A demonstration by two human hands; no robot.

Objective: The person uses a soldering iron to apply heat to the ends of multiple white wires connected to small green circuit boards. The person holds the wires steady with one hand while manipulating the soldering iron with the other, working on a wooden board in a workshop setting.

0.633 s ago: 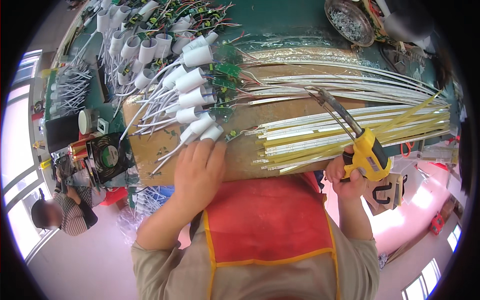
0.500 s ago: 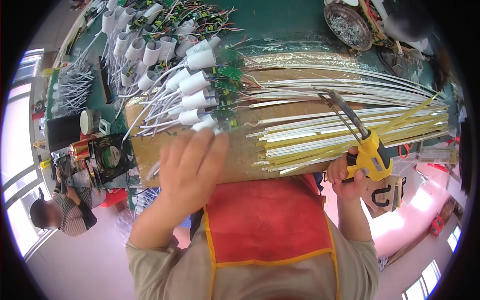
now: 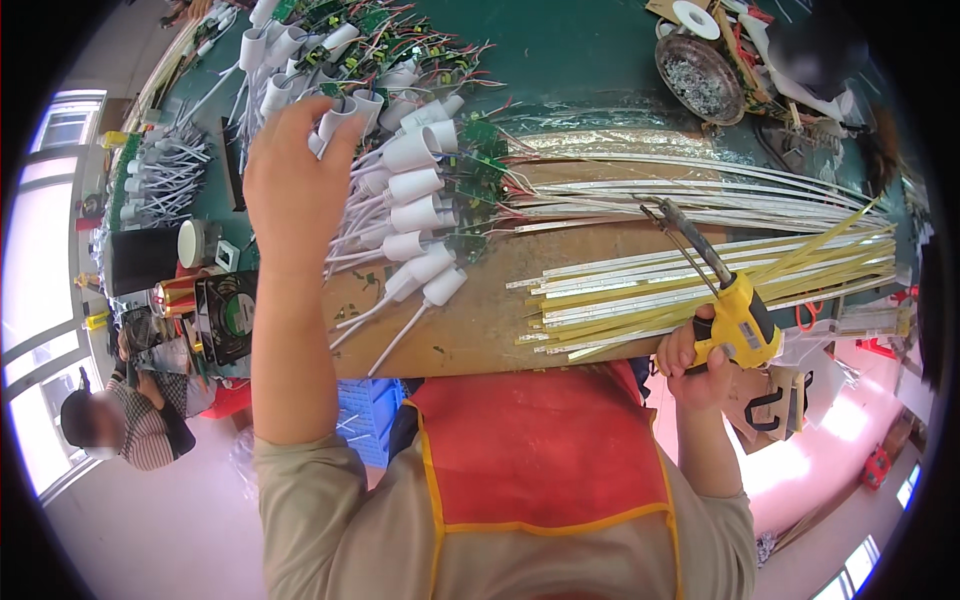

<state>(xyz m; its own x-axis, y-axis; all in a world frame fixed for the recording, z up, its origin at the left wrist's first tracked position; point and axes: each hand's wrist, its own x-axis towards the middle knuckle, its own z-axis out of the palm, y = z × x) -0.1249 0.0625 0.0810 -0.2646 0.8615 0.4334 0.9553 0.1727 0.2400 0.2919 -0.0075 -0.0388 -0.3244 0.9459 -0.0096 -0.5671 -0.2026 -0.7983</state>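
My left hand [image 3: 298, 180] reaches over the pile of white plastic caps, fingers curved and apart. One white cap [image 3: 336, 120] stands between its thumb and fingers; I see no firm grip on it. Below the hand lies a row of white caps [image 3: 415, 185] with white cables, the upper ones beside green circuit boards [image 3: 487, 145]. The nearest cap [image 3: 444, 286] lies tilted, its cable pointing toward me. In my right hand [image 3: 690, 360] is a yellow and black soldering gun [image 3: 745, 325], its metal tip pointing up and left above the LED strips [image 3: 640, 290].
A brown board [image 3: 460, 335] lies under the strips and caps. At the back right stands a metal bowl of scraps [image 3: 700, 80]. Left are a black fan [image 3: 228, 315] and a cable bundle [image 3: 175, 175]. Another person [image 3: 135, 420] sits at far left.
My left hand has moved up and left, from the near end of the cap row to the pile. The caps it covered now show. My right hand still holds the soldering gun.
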